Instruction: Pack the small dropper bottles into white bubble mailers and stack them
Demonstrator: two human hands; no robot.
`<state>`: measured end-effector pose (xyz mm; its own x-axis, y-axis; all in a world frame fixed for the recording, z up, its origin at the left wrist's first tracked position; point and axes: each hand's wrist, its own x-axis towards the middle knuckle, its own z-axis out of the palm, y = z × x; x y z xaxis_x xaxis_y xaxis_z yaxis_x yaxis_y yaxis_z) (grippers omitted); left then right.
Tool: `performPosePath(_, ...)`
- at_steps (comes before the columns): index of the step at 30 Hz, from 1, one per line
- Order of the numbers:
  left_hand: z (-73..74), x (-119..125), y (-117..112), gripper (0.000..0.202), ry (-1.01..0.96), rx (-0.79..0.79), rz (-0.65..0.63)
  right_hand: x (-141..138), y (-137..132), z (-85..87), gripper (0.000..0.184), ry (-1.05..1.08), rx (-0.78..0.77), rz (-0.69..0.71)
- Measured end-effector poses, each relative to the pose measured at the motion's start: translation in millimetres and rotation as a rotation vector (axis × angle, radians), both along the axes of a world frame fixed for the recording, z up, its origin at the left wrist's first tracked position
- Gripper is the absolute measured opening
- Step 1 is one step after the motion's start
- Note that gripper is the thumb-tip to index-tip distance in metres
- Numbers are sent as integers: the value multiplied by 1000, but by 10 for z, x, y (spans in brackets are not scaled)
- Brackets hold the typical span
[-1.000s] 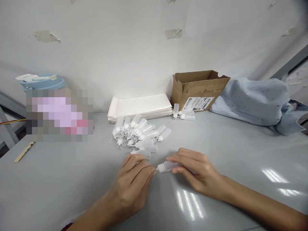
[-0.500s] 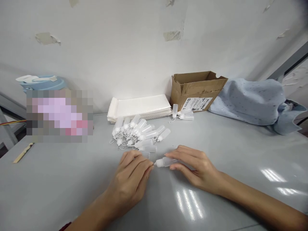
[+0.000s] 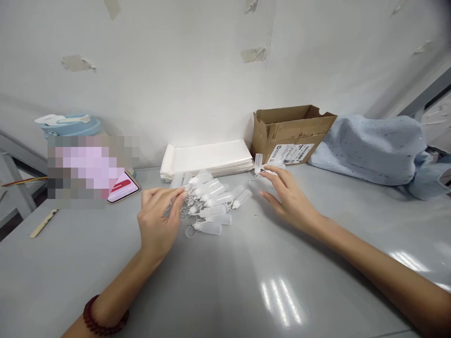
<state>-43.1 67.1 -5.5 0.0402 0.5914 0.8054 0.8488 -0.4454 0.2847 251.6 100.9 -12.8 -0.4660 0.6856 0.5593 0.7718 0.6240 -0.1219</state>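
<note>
I judge step as pick-up. Left hand (image 3: 160,216) at pile of translucent white plastic dropper bottles (image 3: 219,199), grip unconfirmed; right hand (image 3: 287,199) splayed at smaller bottle cluster (image 3: 258,162) beside brown cardboard box (image 3: 296,132). Next move likely calls for single-bottle pinch.

At the middle of the smooth grey table (image 3: 218,286), a heap of small translucent plastic bottles (image 3: 221,200), with the left hand (image 3: 158,216) at its left edge and a flat stack of white envelopes (image 3: 211,157) just behind. Right of the stack, an open brown cardboard box (image 3: 299,133), with a smaller bottle cluster (image 3: 258,161) and the right hand (image 3: 292,199) before it and a bundled light-blue cloth (image 3: 373,148) to its right. Far left, a rounded light-blue lid (image 3: 72,127), with a flat rectangular phone (image 3: 124,188) nearer and rightward, and a thin yellowish strip (image 3: 43,224) nearer still, leftward of the phone.
</note>
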Motion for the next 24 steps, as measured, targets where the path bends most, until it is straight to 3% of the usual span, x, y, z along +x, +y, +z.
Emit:
performPosePath(5, 54, 6, -63, 17, 0, -40, -14, 9, 353, 54, 45, -161, 57, -70)
performPosePath(7, 57, 13, -85, 15, -34, -34, 7, -7, 507, 107, 54, -243, 76, -55)
performPosePath(10, 41, 4, -91, 12, -58, -32, 20, -17, 668, 169, 53, -333, 113, -34)
performPosePath(18, 49, 23, -137, 13, -50, -26, -6, 50, 677, 100, 43, -497, 194, -17)
performPosePath(24, 57, 58, -159, 15, -38, -75, 56, 86, 721, 43, 35, -526, 242, 2)
